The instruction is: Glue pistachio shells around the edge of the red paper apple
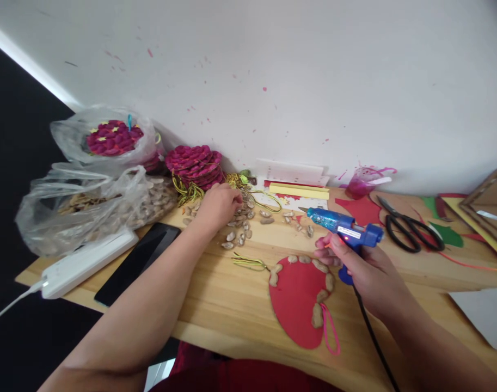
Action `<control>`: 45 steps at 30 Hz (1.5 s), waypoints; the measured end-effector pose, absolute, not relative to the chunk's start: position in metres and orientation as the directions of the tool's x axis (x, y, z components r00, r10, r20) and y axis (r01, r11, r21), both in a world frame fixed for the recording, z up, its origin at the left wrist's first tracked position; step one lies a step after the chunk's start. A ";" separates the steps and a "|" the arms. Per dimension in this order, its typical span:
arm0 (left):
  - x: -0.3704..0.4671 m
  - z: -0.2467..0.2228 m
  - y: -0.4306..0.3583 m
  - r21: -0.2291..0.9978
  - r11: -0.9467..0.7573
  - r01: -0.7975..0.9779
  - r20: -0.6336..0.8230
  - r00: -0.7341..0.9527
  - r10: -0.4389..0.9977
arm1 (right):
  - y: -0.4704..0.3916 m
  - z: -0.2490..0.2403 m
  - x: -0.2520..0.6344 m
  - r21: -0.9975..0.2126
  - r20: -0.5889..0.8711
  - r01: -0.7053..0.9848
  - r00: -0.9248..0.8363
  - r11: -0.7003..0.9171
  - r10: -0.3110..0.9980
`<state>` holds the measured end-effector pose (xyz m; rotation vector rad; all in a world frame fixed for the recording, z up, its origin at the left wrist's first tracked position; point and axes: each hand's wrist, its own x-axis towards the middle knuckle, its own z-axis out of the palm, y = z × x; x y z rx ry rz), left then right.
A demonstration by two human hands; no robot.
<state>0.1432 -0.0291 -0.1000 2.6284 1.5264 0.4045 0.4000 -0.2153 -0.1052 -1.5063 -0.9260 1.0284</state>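
My right hand (pixel 370 272) is wrapped round a blue hot glue gun (pixel 333 220), whose nozzle points left. Below it lies a red heart-shaped piece (pixel 295 305) with several peanut shells (pixel 317 314) along its upper and right edge. A pink cord loop (pixel 332 332) hangs from its right side, and a yellow-green cord tassel (pixel 250 263) from its left. My left hand (pixel 221 204) reaches into a loose pile of peanut shells (pixel 242 223) near the wall. Its fingers are curled and partly hidden; what they pinch, if anything, does not show.
Purple discs (pixel 195 166) are stacked behind. Plastic bags (pixel 97 207), a white power strip (pixel 89 264) and a black phone (pixel 137 264) stand left. Black scissors (pixel 407 226), red paper scraps (pixel 360 209), a stained cup (pixel 358 185) and a cardboard box (pixel 489 201) are right.
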 end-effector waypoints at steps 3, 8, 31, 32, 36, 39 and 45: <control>0.145 -0.103 -0.029 0.201 -0.550 0.811 0.194 0.517 0.834 | -0.215 -0.105 0.399 -0.985 -0.144 0.037 0.338 -0.166 0.930; 0.147 -0.104 -0.029 0.155 -0.539 0.828 0.162 0.517 0.840 | -0.215 -0.106 0.401 -0.986 -0.133 0.048 0.328 -0.157 0.935; 0.140 -0.101 -0.022 0.126 -0.544 0.830 0.163 0.523 0.836 | -0.216 -0.100 0.398 -0.989 -0.124 0.029 0.337 -0.142 0.933; 0.139 -0.100 -0.022 0.128 -0.546 0.828 0.166 0.525 0.835 | -0.216 -0.100 0.397 -0.990 -0.120 0.034 0.336 -0.139 0.934; 0.139 -0.099 -0.022 0.115 -0.551 0.827 0.154 0.533 0.832 | -0.215 -0.102 0.398 -0.994 -0.085 0.044 0.317 -0.104 0.945; 0.139 -0.097 -0.023 0.100 -0.549 0.830 0.129 0.536 0.834 | -0.215 -0.102 0.399 -0.992 -0.085 0.059 0.316 -0.109 0.945; 0.139 -0.098 -0.023 0.089 -0.547 0.832 0.135 0.535 0.834 | -0.214 -0.101 0.399 -0.994 -0.075 0.048 0.305 -0.094 0.949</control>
